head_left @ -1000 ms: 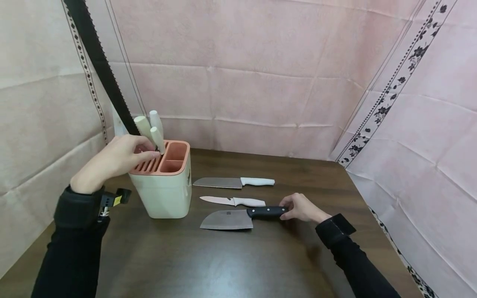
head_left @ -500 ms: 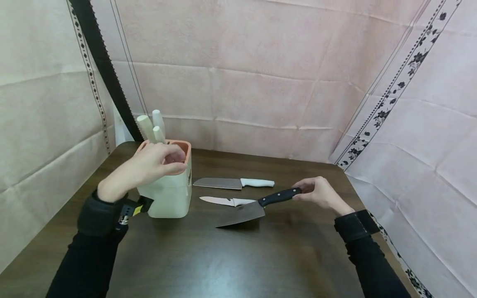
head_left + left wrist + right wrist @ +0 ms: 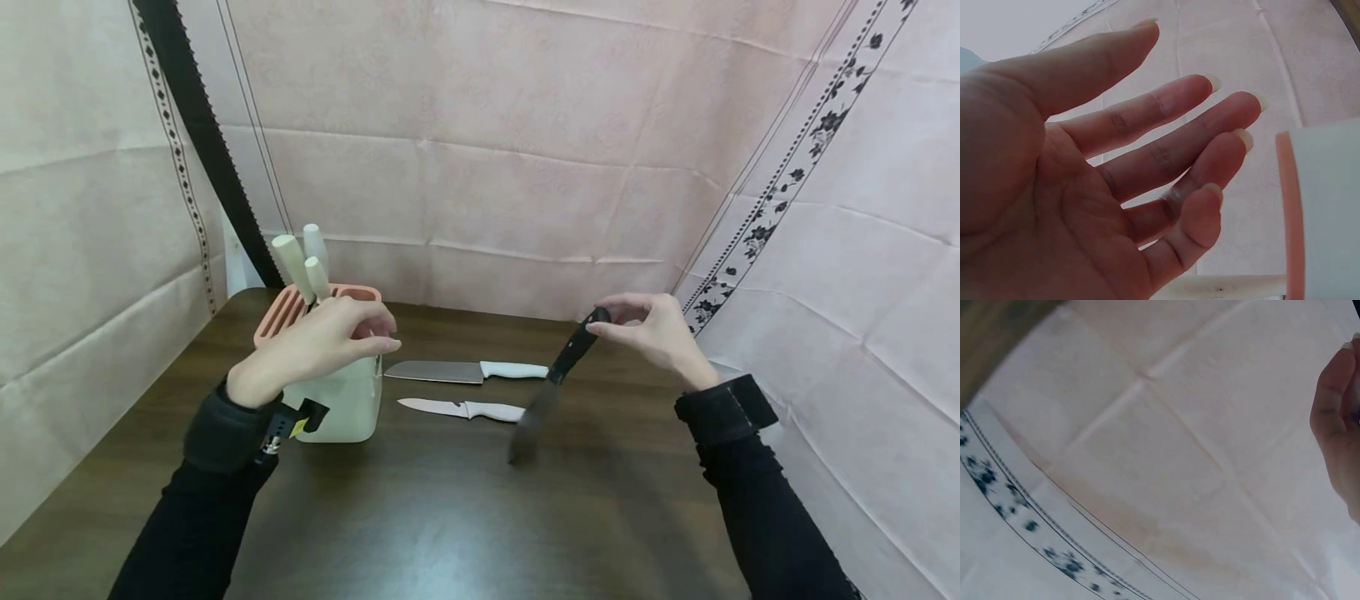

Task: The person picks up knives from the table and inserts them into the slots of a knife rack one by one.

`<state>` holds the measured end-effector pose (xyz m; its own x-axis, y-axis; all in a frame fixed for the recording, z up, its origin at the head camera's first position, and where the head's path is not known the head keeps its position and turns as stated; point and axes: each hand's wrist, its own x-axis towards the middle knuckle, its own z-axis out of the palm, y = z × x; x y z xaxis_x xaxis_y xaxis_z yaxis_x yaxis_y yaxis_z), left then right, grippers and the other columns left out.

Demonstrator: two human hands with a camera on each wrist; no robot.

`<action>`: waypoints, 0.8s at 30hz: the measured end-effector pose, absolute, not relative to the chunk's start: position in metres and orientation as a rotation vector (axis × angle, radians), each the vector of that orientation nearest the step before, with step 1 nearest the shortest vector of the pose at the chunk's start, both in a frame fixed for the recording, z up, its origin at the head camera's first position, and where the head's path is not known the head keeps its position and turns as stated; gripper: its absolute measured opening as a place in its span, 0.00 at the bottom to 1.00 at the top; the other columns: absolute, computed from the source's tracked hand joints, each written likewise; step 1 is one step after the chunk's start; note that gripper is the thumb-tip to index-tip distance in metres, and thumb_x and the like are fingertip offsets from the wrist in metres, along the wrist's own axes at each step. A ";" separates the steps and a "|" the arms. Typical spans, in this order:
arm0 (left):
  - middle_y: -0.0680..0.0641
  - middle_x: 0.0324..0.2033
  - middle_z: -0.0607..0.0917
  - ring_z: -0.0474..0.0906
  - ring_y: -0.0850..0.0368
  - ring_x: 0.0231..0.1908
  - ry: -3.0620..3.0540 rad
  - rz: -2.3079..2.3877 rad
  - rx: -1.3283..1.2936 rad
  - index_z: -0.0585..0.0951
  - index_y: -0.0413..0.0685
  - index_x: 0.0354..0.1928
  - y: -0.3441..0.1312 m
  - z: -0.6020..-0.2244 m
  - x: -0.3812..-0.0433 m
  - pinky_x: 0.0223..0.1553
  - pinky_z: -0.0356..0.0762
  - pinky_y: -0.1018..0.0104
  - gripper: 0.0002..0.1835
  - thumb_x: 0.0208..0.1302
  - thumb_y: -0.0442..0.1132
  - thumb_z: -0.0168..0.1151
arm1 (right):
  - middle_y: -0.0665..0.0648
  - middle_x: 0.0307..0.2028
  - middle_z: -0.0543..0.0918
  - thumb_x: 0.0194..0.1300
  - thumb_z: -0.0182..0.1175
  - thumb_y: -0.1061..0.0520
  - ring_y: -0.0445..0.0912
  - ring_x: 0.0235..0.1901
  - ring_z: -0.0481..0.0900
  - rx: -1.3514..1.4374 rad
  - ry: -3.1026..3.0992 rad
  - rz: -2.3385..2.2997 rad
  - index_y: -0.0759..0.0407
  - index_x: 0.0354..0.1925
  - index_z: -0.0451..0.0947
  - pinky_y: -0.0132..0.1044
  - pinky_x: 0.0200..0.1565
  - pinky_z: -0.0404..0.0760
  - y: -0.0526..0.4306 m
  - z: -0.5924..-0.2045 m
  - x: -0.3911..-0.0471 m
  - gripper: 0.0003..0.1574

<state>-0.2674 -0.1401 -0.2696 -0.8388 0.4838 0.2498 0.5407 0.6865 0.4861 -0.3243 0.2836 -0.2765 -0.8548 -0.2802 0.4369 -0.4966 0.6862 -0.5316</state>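
Note:
In the head view my right hand (image 3: 648, 333) pinches the end of a black-handled cleaver (image 3: 573, 350), lifted with its blurred blade hanging down and to the left. My left hand (image 3: 322, 337) hovers in front of the knife block (image 3: 337, 412), a pale green holder with a pink slotted top. The left wrist view shows that palm with loosely bent fingers (image 3: 1166, 150) and nothing in them, beside the block's rim. Several pale handles (image 3: 292, 258) stand up from the slots. Only part of the right hand (image 3: 1338, 419) shows in the right wrist view.
On the brown table (image 3: 420, 517) lie a wide knife with a white handle (image 3: 513, 369) and, nearer, a small white paring knife (image 3: 491, 411). The cleaver's blade hangs close to the paring knife's handle end. Pink cloth walls (image 3: 487, 192) enclose the table.
My right hand has raised the cleaver off the table, moving up and right, and its blade has swung downward. My left hand has moved right, from over the slots to the block's front.

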 end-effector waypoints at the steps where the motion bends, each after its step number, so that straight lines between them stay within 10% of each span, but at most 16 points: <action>1: 0.46 0.36 0.85 0.81 0.55 0.35 -2.788 -0.857 -0.851 0.82 0.43 0.43 -0.140 -0.270 -0.268 0.41 0.81 0.59 0.10 0.63 0.39 0.64 | 0.53 0.28 0.86 0.54 0.72 0.49 0.36 0.29 0.82 0.619 -2.564 0.917 0.53 0.45 0.85 0.25 0.35 0.75 0.283 -0.271 -0.324 0.19; 24: 0.41 0.44 0.85 0.82 0.49 0.45 -2.822 -0.917 -0.866 0.77 0.39 0.55 -0.105 -0.279 -0.286 0.48 0.79 0.53 0.21 0.66 0.46 0.61 | 0.55 0.28 0.87 0.48 0.76 0.55 0.31 0.27 0.78 0.731 -2.457 0.760 0.56 0.39 0.87 0.21 0.36 0.72 0.273 -0.234 -0.324 0.17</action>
<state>-0.2859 -0.1045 -0.2794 -0.8418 0.4961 0.2126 0.5263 0.6672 0.5271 -0.3235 0.2732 -0.2338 -0.7512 -0.3470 0.5616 -0.6035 0.7056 -0.3713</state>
